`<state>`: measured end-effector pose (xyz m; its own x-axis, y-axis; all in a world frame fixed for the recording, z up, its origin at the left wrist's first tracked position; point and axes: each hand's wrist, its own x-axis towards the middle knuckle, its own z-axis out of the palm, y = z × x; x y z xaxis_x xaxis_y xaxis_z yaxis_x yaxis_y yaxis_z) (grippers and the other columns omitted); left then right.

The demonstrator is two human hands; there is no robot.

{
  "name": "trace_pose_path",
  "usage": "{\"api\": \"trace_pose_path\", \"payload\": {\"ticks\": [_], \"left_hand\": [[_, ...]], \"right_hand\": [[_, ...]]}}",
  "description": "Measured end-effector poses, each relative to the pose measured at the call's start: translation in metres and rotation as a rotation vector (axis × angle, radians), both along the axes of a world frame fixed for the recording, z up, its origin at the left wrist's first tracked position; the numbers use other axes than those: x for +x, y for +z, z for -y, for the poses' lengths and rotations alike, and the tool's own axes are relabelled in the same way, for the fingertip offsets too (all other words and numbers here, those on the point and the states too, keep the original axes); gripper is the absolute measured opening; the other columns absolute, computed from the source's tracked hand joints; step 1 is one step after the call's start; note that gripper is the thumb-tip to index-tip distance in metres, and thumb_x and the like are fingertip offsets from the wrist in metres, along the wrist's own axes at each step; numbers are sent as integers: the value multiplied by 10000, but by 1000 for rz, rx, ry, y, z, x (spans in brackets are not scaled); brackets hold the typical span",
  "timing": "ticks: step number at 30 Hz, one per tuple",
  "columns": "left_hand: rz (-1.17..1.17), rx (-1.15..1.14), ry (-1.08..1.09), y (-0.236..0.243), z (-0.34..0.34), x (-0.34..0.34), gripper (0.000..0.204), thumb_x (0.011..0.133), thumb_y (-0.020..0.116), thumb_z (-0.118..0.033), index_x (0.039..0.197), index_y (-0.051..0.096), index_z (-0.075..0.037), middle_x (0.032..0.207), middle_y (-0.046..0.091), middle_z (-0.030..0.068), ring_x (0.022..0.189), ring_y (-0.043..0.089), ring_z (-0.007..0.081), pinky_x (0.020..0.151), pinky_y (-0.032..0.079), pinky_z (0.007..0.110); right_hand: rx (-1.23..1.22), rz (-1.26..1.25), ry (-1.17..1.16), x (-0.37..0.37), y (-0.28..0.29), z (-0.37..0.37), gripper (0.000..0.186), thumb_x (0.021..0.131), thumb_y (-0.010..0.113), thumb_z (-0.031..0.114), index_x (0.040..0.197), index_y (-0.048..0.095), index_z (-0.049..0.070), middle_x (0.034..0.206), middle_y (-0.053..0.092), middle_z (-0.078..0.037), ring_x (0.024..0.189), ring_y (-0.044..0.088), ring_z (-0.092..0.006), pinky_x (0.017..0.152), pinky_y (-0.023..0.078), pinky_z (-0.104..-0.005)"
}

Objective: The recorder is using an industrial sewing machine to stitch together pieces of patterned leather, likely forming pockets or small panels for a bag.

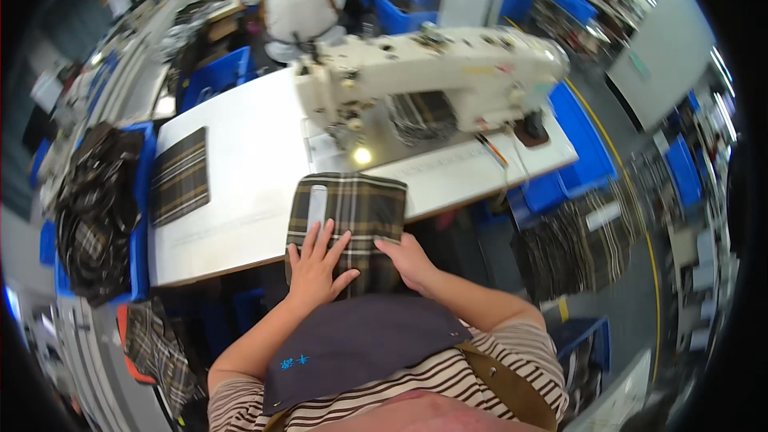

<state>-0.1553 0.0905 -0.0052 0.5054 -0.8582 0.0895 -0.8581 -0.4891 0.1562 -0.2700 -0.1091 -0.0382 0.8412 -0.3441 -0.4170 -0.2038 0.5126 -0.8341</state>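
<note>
My left hand (pixel 320 268) lies with spread fingers on a green-brown plaid fabric piece (pixel 350 208), just below a pale narrow strip (pixel 318 200) on it. My right hand (pixel 406 260) grips the fabric's lower right edge, thumb on top and other fingers hidden. The piece is at the front edge of a white sewing table (pixel 244 232). Just beyond it stands a white industrial sewing machine (pixel 496 72), its small lamp lit, with more plaid fabric (pixel 420 116) under its arm. Another plaid piece (pixel 179 176) lies flat on the table's left.
A blue bin (pixel 142 268) heaped with dark plaid fabric (pixel 96 208) flanks the table's left. At right are a blue tray (pixel 580 144) and stacked plaid pieces (pixel 568 248), beside a yellow floor line. Beyond the machine, a person in white (pixel 296 0) works among other bins.
</note>
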Motion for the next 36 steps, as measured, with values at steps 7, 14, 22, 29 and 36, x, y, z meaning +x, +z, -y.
{"api": "trace_pose_path", "payload": {"ticks": [7,14,22,29,36], "left_hand": [[-280,-364,-277,23,63,10,728,931,699,-388,1542,459,-74,1611,418,168,1492,353,393,1164,290,529],[-407,-473,-337,0,97,25,524,964,636,-206,1466,548,-86,1579,459,145,1485,375,371,1235,295,471],[-409,-465,-263,-3,90,37,473,963,645,-171,1425,584,-89,1558,487,129,1471,402,350,1223,314,453],[-461,-467,-159,1,69,66,469,972,627,-153,1435,578,-99,1569,478,124,1484,389,339,1231,305,443],[-473,-520,34,-12,22,111,459,979,601,-130,1435,576,-91,1556,492,137,1469,422,327,1214,335,424]], "right_hand": [[-653,243,-232,-58,80,78,332,987,662,71,1308,622,-2,1208,700,-47,1092,627,-127,988,512,-334],[-605,290,-1119,-217,168,201,425,955,695,76,1356,560,37,1223,696,-95,1124,655,-229,1000,521,-390],[-502,-211,-1457,-394,56,314,524,942,657,47,1435,479,54,1318,624,-146,1134,641,-320,921,557,-473],[-684,-640,-1312,-430,60,338,437,845,742,18,1256,598,-21,1152,700,-162,1066,686,-291,867,567,-438],[-804,-890,-1162,-396,68,342,606,825,784,52,1381,548,1,1264,685,-189,1149,682,-325,917,558,-435]]}}
